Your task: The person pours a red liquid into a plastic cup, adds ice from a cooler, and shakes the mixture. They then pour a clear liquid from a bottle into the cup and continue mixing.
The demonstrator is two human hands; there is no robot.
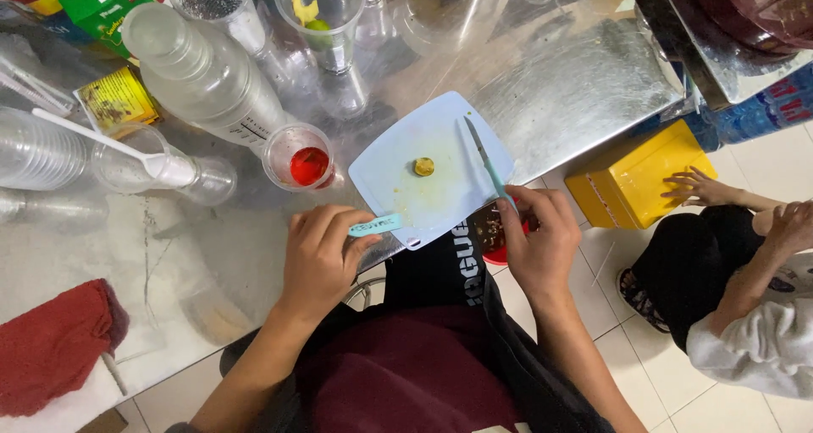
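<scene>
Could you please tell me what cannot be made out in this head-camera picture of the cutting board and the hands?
- Head view: the knife handle is hidden inside the right hand.
- The small round piece on the cutting board is too small to identify.
- The red thing under the right hand is mostly covered.
- The left hand hides how the board's handle is gripped.

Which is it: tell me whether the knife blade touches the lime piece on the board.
Apart. The head view shows bare board between the knife blade and the lime piece.
</scene>
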